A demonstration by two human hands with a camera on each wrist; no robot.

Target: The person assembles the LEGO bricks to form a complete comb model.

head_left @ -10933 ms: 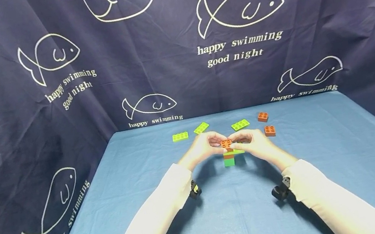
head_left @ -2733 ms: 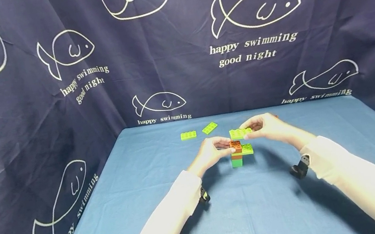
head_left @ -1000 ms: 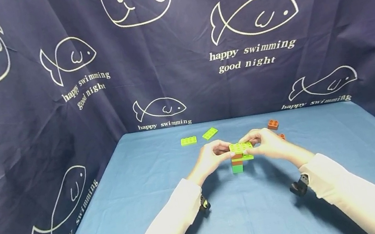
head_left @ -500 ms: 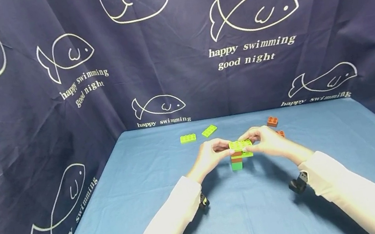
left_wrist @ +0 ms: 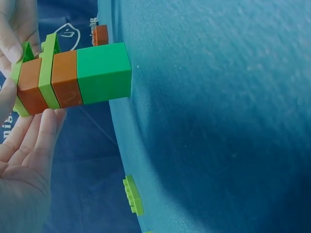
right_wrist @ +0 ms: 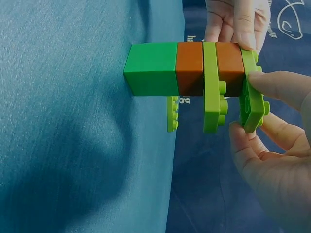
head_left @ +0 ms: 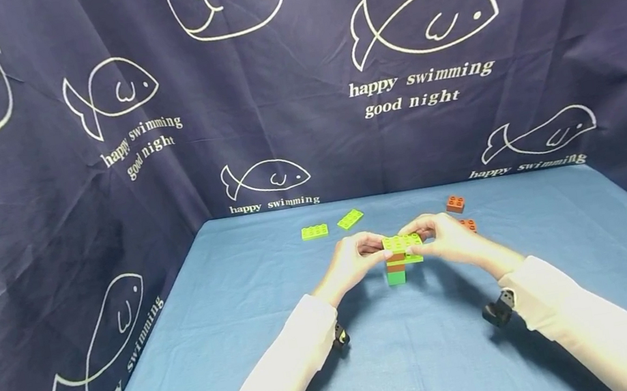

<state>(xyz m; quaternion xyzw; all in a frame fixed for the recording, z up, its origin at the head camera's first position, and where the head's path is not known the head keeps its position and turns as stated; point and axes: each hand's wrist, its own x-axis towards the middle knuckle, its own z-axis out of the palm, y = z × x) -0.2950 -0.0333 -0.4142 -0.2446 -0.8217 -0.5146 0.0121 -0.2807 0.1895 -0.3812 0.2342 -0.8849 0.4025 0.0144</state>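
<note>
A small toy brick tower stands mid-table: a green block point(head_left: 397, 277) at the bottom, an orange brick point(left_wrist: 65, 80), a lime plate point(right_wrist: 211, 97), another orange brick point(right_wrist: 229, 68), and a lime top plate point(head_left: 402, 241). Both lime plates jut out to the right. With thumb and fingers, my left hand point(head_left: 352, 262) grips the tower's upper part from the left. My right hand point(head_left: 444, 241) pinches the overhanging end of the top plate, which looks slightly tilted in the right wrist view. Some fingertips are hidden behind the bricks.
Two loose lime plates lie at the back left, one straight point(head_left: 315, 231) and one angled point(head_left: 350, 218). Two orange bricks lie at the back right, one farther back point(head_left: 455, 203), the other point(head_left: 468, 225) partly behind my right hand. A dark fish-print curtain point(head_left: 271, 92) hangs behind the blue table point(head_left: 429, 363).
Earlier both hands held the upper orange brick on the tower. My right hand then brought a lime plate from the back right over and set it on top. Over the last half second the hands barely moved.
</note>
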